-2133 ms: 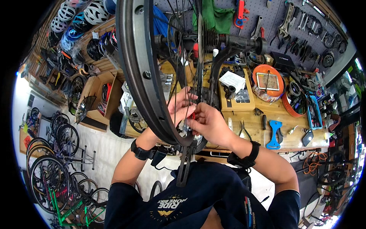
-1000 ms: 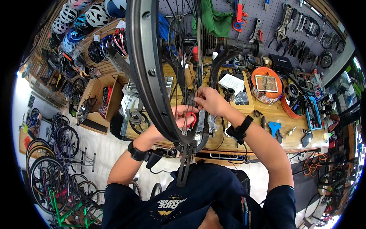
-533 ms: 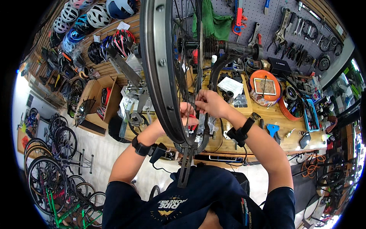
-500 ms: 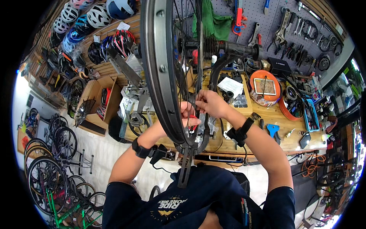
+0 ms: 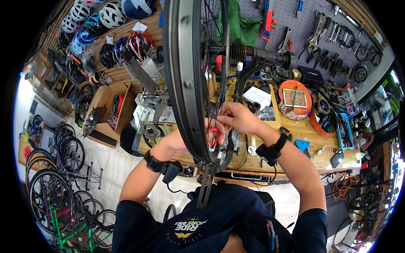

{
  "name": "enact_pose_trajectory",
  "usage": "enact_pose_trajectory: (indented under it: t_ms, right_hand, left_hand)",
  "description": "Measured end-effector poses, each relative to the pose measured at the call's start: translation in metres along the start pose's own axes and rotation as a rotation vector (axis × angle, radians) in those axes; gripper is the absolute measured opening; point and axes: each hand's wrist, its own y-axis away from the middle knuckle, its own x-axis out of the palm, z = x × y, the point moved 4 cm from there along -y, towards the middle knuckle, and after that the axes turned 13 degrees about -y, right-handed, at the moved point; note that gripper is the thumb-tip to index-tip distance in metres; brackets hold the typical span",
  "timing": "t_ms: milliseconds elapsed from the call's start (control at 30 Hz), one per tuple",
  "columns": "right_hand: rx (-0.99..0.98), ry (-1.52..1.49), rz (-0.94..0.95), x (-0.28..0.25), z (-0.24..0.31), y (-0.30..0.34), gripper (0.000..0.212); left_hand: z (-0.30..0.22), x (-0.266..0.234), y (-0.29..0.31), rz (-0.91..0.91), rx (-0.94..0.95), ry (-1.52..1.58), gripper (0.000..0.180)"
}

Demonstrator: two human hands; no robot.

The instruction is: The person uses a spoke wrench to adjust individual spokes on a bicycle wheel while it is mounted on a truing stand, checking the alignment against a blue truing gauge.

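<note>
In the head view, the wheel rim of a bicycle wheel stands upright in a dark truing stand, and places here are told from that rim. The left hand reaches in from the left of the rim and passes behind it; its fingers come out on the right side, curled closed on a small red tool. The rim hides most of its palm. The right hand is to the right of the rim, thumb and forefinger drawn together at the spokes; whether a spoke is pinched between them is too small to tell.

The red tool sits just right of the rim's lower part, at the left fingers and just below the right fingertips. Both forearms rise from below and slant inward toward the rim, elbows spread, each wrist wearing a black strap. The left hand points right; the right hand points left, its back turned upward. The wooden workbench spreads beyond, right of the rim.
</note>
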Motion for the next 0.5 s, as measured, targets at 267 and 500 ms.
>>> enact_pose_trajectory:
  t_ms: [267, 500]
  right_hand:
    - [0.010, -0.089, 0.029, 0.003, -0.002, 0.001, 0.012]
    - [-0.001, 0.121, -0.098, -0.007, -0.014, -0.011, 0.015]
  left_hand:
    - [0.005, -0.008, -0.004, -0.013, -0.043, 0.094, 0.039]
    - [0.000, -0.003, -0.009, -0.446, -0.052, -0.918, 0.044]
